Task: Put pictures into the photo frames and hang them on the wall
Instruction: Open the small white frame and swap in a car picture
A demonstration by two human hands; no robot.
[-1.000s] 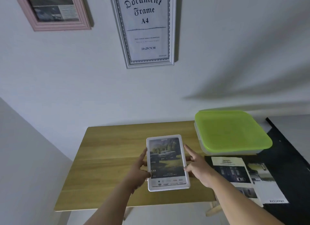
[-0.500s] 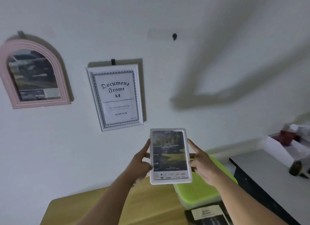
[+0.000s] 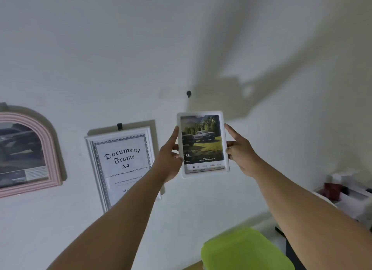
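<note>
A: Head cam. Where's the frame?
B: White photo frame (image 3: 205,174) with car picture (image 3: 202,140) inside, held upright in front of the wall, just below the black hook (image 3: 188,93), not on it.
A: Hands?
B: Left hand (image 3: 169,159) grips its left edge. Right hand (image 3: 239,155) grips its right edge.
A: Rest?
B: Document frame (image 3: 120,159) and pink arched frame (image 3: 24,153) hang to the left. Green-lidded box (image 3: 245,249) near right.

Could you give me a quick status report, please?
Left hand, right hand grip white rectangular photo frame by its sides. Frame below small black wall hook, not yet hung. Nothing between.
</note>
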